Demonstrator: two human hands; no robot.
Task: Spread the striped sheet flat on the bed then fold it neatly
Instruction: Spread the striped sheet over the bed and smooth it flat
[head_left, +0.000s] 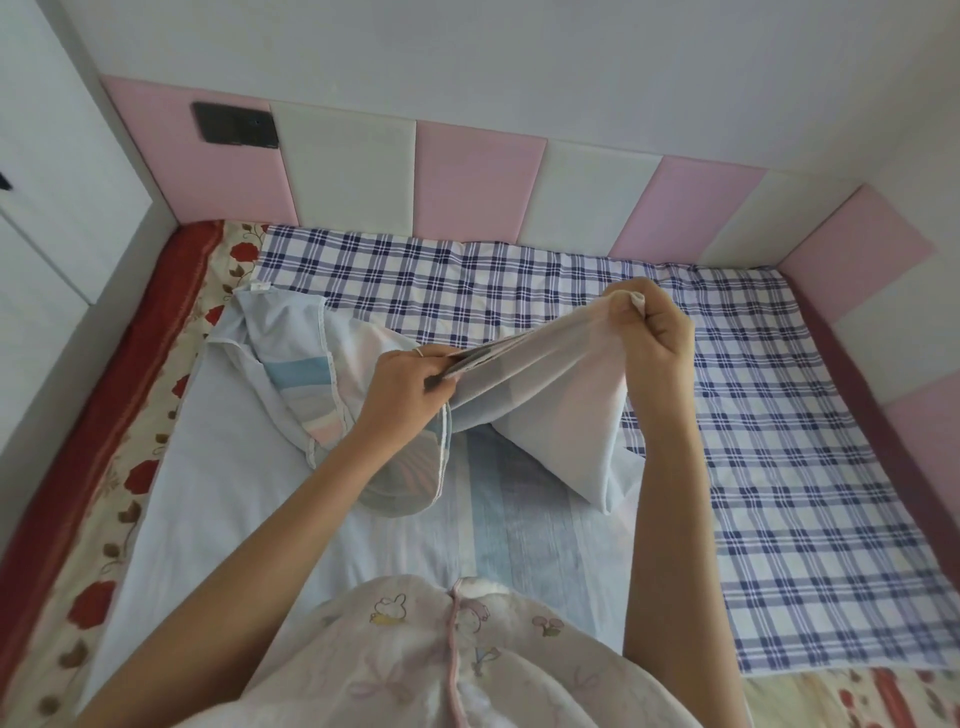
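Note:
The striped sheet (218, 467), pale blue with blue, pink and grey stripes, lies rumpled over the left and middle of the bed (779, 467). Part of it is lifted off the bed and stretched between my hands. My left hand (410, 389) pinches a bunched edge of the sheet at centre. My right hand (660, 327) grips a corner of the sheet in a fist, higher and to the right. The far left corner of the sheet is folded back near the head of the bed, showing its stripes.
A blue-and-white checked cover lies on the bed's right and far part. A floral red-and-cream mattress edge (130, 467) runs along the left. Pink and white padded panels (467, 182) line the wall behind and right. A white cabinet (52, 208) stands at left.

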